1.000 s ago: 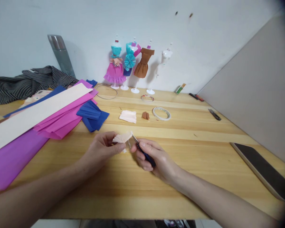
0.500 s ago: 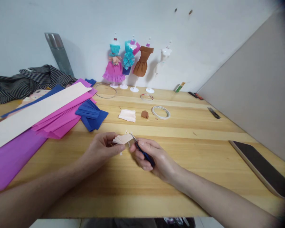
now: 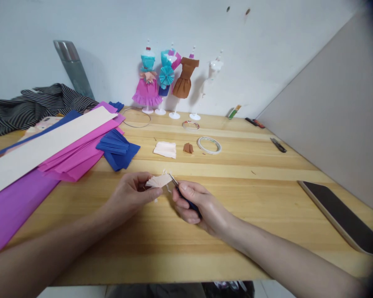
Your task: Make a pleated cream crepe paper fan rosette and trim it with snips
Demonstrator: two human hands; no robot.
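Note:
My left hand [image 3: 136,191] pinches a small cream piece of pleated crepe paper [image 3: 159,181] that fans out from the fingers. In my right hand [image 3: 194,200] is a pair of scissors [image 3: 189,202] with a dark blue handle; its metal tip meets the paper's right edge. Tiny pale scraps [image 3: 168,188] show around the paper. Beyond the hands lie a cream crepe rectangle [image 3: 164,150], folded brown paper bits [image 3: 188,147] and a white tape roll [image 3: 209,145]. The scissors' handle is mostly hidden by my fingers.
Cream, pink, purple and blue paper sheets [image 3: 52,142] cover the left side, with pleated blue paper [image 3: 119,147] beside them. Several small dress forms [image 3: 185,78] stand along the wall. A phone [image 3: 338,215] and a box cutter [image 3: 278,145] lie at right. A bottle [image 3: 74,70] stands behind striped cloth [image 3: 46,105].
The scissors' tip has shifted slightly left along the paper's edge. Both hands keep the same hold, and the whole view has moved a little.

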